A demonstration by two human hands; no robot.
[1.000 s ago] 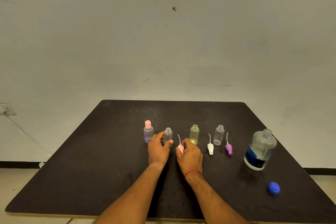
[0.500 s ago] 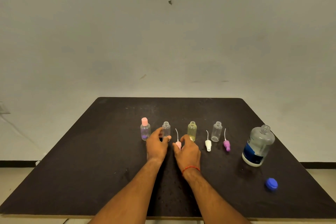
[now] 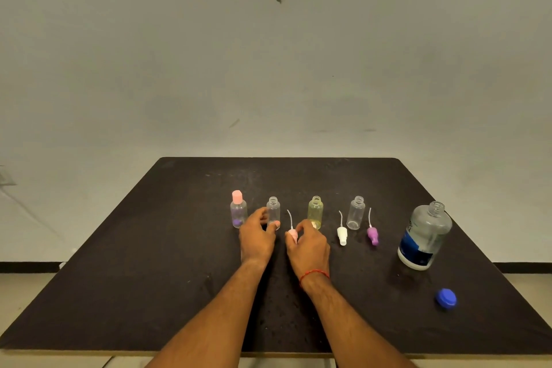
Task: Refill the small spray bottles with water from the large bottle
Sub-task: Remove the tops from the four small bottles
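Note:
Several small bottles stand in a row on the black table (image 3: 149, 263). The leftmost one (image 3: 238, 213) carries a pink cap. My left hand (image 3: 257, 236) grips the open clear bottle (image 3: 273, 210) beside it. My right hand (image 3: 307, 243) pinches a pink spray head (image 3: 292, 231) whose thin tube points up. Further right stand an open yellowish bottle (image 3: 315, 210) and an open clear bottle (image 3: 356, 212). A white spray head (image 3: 342, 234) and a purple spray head (image 3: 372, 234) lie on the table. The large bottle (image 3: 424, 236) with a blue label stands uncapped at the right.
The large bottle's blue cap (image 3: 446, 297) lies near the table's front right. A plain grey wall rises behind the table. The floor shows past the table's left and right edges.
My hands have stayed on the clear bottle and the pink spray head; the camera view has tilted slightly.

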